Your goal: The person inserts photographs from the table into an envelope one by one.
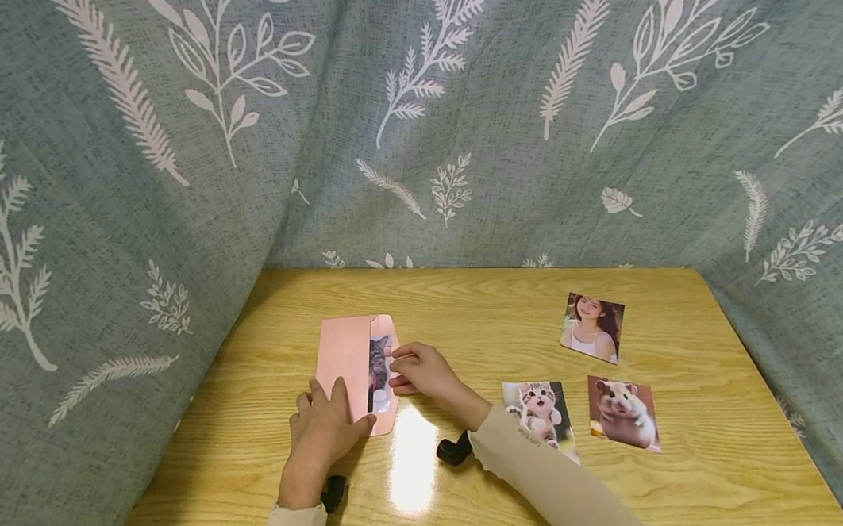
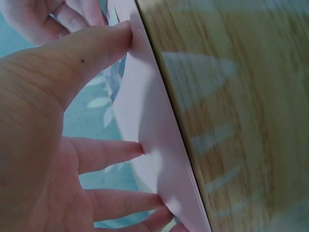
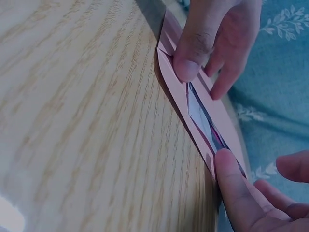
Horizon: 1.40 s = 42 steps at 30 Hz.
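Observation:
A pink envelope [image 1: 343, 346] lies on the table, its flap spread toward the right. Part of a photo of a grey tabby cat [image 1: 380, 372] shows at its mouth; the rest is hidden under the envelope's front. My left hand [image 1: 326, 427] rests on the envelope with fingers spread, the thumb near the lower end of the mouth. At the photo's right edge, my right hand [image 1: 431, 376] touches it with extended fingertips. In the right wrist view, one finger of the right hand [image 3: 246, 198] presses at the photo's edge [image 3: 200, 116], its other fingers standing apart.
To the right lie a portrait photo of a person [image 1: 592, 327], a kitten photo [image 1: 540, 412] partly under the right sleeve, and a hamster photo [image 1: 624, 413]. Patterned blue-grey cloth [image 1: 356, 99] hangs behind the wooden table [image 1: 481, 307] and at both sides.

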Each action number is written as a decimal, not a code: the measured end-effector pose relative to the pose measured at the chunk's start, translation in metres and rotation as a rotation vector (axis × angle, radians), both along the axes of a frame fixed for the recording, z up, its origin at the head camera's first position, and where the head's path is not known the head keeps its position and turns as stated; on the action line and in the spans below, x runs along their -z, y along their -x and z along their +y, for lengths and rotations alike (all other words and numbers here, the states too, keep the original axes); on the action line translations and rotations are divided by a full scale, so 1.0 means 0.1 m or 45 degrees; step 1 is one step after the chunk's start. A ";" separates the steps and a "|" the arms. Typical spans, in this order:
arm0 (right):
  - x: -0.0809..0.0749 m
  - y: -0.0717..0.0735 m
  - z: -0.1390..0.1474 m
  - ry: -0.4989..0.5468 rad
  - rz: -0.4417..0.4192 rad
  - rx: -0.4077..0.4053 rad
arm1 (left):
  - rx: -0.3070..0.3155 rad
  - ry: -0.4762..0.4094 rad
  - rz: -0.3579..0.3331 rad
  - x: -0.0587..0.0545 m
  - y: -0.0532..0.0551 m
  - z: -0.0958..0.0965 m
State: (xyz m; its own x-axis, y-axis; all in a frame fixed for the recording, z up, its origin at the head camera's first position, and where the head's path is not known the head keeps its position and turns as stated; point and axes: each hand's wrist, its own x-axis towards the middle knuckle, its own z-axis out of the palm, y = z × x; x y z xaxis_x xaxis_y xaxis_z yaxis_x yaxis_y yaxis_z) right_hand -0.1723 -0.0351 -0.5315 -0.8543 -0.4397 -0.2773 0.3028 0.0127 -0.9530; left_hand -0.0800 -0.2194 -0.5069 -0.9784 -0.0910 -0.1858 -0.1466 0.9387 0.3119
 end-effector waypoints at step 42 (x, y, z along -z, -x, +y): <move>-0.03 -0.04 -0.29 0.061 -0.019 0.041 | 0.002 -0.010 -0.036 -0.02 0.00 0.01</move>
State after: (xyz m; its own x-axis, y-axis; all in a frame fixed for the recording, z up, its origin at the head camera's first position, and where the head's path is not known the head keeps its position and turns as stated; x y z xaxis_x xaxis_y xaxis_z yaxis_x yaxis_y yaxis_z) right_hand -0.1688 -0.0641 -0.5289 -0.8642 -0.4250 -0.2694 0.3166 -0.0430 -0.9476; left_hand -0.0803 -0.2180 -0.5044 -0.9729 -0.0879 -0.2138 -0.1538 0.9366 0.3147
